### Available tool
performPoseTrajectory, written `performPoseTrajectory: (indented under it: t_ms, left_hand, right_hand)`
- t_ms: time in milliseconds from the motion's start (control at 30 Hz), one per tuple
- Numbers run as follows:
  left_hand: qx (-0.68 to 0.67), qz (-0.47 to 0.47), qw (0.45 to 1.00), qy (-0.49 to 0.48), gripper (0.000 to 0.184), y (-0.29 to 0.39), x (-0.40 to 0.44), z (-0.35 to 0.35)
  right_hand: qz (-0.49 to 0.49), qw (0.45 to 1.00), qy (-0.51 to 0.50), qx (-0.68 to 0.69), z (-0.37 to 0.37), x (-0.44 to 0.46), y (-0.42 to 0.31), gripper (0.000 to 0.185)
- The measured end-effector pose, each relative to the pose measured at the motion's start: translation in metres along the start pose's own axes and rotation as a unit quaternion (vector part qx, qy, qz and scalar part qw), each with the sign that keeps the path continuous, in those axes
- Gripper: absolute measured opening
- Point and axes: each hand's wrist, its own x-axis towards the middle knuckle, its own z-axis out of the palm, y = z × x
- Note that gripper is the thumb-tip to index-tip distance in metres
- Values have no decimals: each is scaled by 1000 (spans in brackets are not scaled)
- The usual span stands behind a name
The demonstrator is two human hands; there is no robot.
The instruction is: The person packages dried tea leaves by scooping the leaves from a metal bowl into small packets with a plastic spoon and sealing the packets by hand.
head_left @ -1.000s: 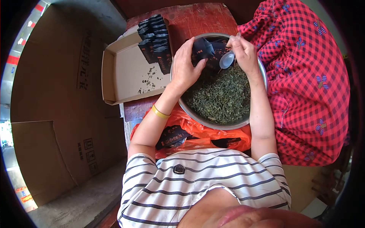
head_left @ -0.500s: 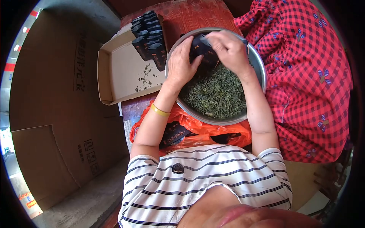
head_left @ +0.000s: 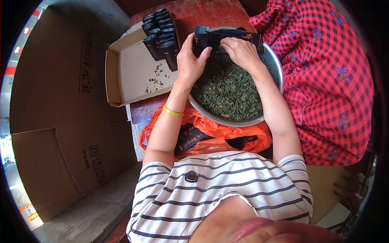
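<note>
My left hand (head_left: 189,62) is wrapped round a black paper bag (head_left: 201,37) with small print, held upright over the far left part of a metal basin (head_left: 278,77). My right hand (head_left: 242,52) is closed, with its fingertips bent together beside that bag; what they hold is hidden. Behind the right fingers, another black stretch of packaging (head_left: 250,37) with gold lettering lies along the far rim; whether it is a separate bag I cannot tell. Dried dark green leaves (head_left: 231,97) fill the near part of the basin.
Left of the basin, a shallow cardboard tray (head_left: 131,73) holds leaf crumbs and a stack of black bags (head_left: 161,34). An orange plastic bag (head_left: 208,125) with black packaging lies before me. A large carton (head_left: 48,101) stands left; red checked cloth (head_left: 324,93) hangs right.
The black bag in my left hand has turned more upright, with a squared top showing. My right hand has moved slightly down, its fingers now curled, and gold-lettered packaging shows behind it.
</note>
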Motion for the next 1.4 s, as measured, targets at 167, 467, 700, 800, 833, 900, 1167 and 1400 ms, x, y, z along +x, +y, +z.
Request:
performPoseTrajectory:
  t_ms: [167,467,700,800,833,900,1167,1400]
  left_hand:
    - [7,-32,999,-21,62,2,0,1]
    - [26,15,999,-32,59,5,0,1]
    - [8,47,997,-66,59,4,0,0]
    - [21,55,996,-73,61,1,0,2]
    - [31,53,995,-81,62,-1,-1,3]
    - [39,67,994,-82,63,3,-1,0]
    - [71,80,990,-96,63,14,-4,-3]
    - [79,81,989,-96,63,11,-3,-3]
  right_hand:
    - [87,989,-55,104,0,3,18,34]
    - [41,987,-134,83,15,0,9,31]
    - [99,916,-183,343,-4,5,24,40]
    - [112,898,-176,387,-20,6,30,35]
    - [125,892,-151,407,-24,6,31,35]
    - [121,883,-103,443,-33,6,35,35]
    - [120,844,202,481,-32,6,18,32]
    - [-121,944,270,144,-32,-1,-17,21]
